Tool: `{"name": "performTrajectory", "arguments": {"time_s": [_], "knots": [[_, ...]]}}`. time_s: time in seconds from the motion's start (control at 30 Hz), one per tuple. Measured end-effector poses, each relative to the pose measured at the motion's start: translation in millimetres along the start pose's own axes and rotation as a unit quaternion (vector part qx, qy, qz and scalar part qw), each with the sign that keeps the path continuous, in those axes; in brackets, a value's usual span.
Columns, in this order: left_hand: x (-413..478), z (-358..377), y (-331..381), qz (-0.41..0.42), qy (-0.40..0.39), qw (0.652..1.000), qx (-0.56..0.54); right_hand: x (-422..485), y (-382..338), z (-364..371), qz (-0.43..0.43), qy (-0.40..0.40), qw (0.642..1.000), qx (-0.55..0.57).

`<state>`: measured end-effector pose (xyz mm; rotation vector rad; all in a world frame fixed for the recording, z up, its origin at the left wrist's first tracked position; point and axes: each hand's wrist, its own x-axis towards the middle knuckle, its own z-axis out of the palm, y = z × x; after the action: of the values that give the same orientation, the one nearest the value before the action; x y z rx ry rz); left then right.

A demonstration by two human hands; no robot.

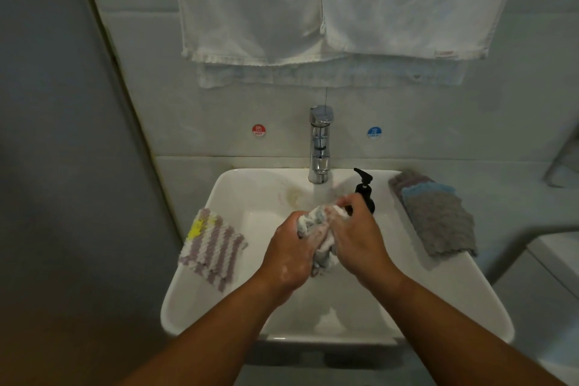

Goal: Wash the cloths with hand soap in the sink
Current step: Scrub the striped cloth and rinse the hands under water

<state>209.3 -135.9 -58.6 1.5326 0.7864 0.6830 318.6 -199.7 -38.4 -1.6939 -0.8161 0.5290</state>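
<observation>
Above the white sink, the left hand and right hand clench one soapy cloth between them. A black pump bottle stands behind the right hand, its base hidden. A striped cloth lies left of the left hand, and stacked grey cloths lie right of the right hand.

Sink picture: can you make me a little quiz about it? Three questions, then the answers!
1. True or false: water is running from the tap into the sink.
2. What stands just right of the tap? A) a black pump bottle B) a cup C) a toothbrush
3. Fill in: the left hand and the right hand both grip one soapy ____.

Key: 1 true. 2 A. 3 cloth.
</observation>
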Motion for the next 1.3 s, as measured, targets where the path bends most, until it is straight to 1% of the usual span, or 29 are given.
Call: {"name": "performTrajectory", "arguments": {"time_s": [0.03,0.07,0.13,0.2,0.27,0.3,0.37,0.4,0.47,0.53,0.57,0.6,0.63,0.7,0.77,0.8,0.83,0.87,0.9,0.93,1.0,1.03,1.07,1.13,1.17,1.2,1.27,1.3], "knots": [[1.5,1.0,-0.7,0.006,0.021,1.0,0.004,-1.2,-2.3,0.2,-0.012,0.019,1.0,-0.015],[3.3,2.0,-0.6,0.012,0.047,0.999,0.015,-3.6,-1.7,2.0,-0.024,0.021,0.999,-0.023],[8.2,1.3,0.4,0.018,0.097,0.994,0.039,-15.7,1.2,8.8,-0.038,-0.003,0.999,-0.031],[10.5,-0.1,2.8,0.02,0.132,0.99,0.05,-28.7,3.2,13.8,-0.073,-0.033,0.994,-0.07],[9.0,1.1,4.0,0.016,0.125,0.991,0.045,-30.5,-0.7,13.7,-0.111,-0.031,0.986,-0.118],[5.6,4.6,3.6,0.011,0.104,0.994,0.027,-25.6,-4.0,11.3,-0.112,-0.005,0.985,-0.131],[-4.5,14.7,6.1,0.011,0.064,0.998,0.011,-5.6,-4.6,6.2,-0.083,0.068,0.985,-0.135],[-7.7,17.7,7.6,0.016,0.061,0.998,0.019,1.6,-2.3,5.5,-0.061,0.083,0.985,-0.141],[-3.9,15.5,8.4,0.027,0.094,0.995,0.026,0.0,5.9,12.4,-0.06,0.047,0.981,-0.18],[5.8,7.4,7.5,0.016,0.143,0.989,0.038,-16.6,9.0,21.6,-0.118,-0.012,0.962,-0.247],[8.0,4.3,7.0,0.003,0.151,0.988,0.04,-25.1,4.8,22.0,-0.144,-0.03,0.952,-0.268],[8.2,4.7,5.5,-0.003,0.143,0.989,0.032,-27.2,-0.3,20.6,-0.153,-0.035,0.947,-0.281],[6.4,8.1,2.9,-0.004,0.124,0.992,0.022,-23.2,-4.3,17.4,-0.156,-0.018,0.943,-0.292],[-1.6,18.1,2.3,0.002,0.087,0.996,0.025,-5.6,-7.9,9.6,-0.11,0.032,0.959,-0.258],[-4.7,20.7,2.6,0.015,0.089,0.995,0.042,-1.2,-10.3,7.1,-0.072,0.047,0.965,-0.247],[-2.9,18.4,2.6,0.023,0.101,0.994,0.046,-4.4,-6.1,8.9,-0.085,0.026,0.955,-0.284],[-0.1,14.6,2.8,0.026,0.122,0.991,0.047,-10.9,-2.9,12.2,-0.111,-0.016,0.941,-0.319],[1.3,10.3,4.8,0.021,0.142,0.989,0.047,-19.6,1.8,17.4,-0.143,-0.06,0.92,-0.36],[3.0,6.1,4.6,0.011,0.154,0.987,0.04,-28.9,4.7,21.7,-0.155,-0.093,0.91,-0.373],[4.1,3.4,3.0,0.002,0.153,0.988,0.024,-35.4,6.7,23.0,-0.168,-0.106,0.904,-0.379],[1.5,6.3,-0.8,-0.008,0.127,0.992,0.014,-30.7,6.5,20.5,-0.219,-0.056,0.892,-0.391],[-1.0,10.9,-4.0,-0.007,0.112,0.993,0.026,-22.2,5.3,19.0,-0.216,-0.022,0.89,-0.401],[-3.4,16.3,-6.8,-0.006,0.097,0.995,0.036,-14.3,0.9,14.6,-0.2,0.005,0.896,-0.397],[-4.1,22.1,-9.3,-0.014,0.081,0.996,0.047,-5.5,-2.5,7.6,-0.13,0.012,0.927,-0.351],[-2.9,20.7,-7.9,-0.014,0.086,0.995,0.045,-5.6,0.2,8.6,-0.126,0.0,0.933,-0.337],[-1.2,17.7,-4.8,-0.008,0.101,0.994,0.039,-10.2,3.7,12.3,-0.144,-0.022,0.926,-0.349],[5.7,7.4,-1.5,0.002,0.136,0.99,0.026,-29.5,8.4,20.8,-0.184,-0.091,0.909,-0.362],[7.5,4.4,-1.8,-0.002,0.14,0.99,0.015,-34.7,11.3,22.5,-0.182,-0.107,0.908,-0.362]]}}
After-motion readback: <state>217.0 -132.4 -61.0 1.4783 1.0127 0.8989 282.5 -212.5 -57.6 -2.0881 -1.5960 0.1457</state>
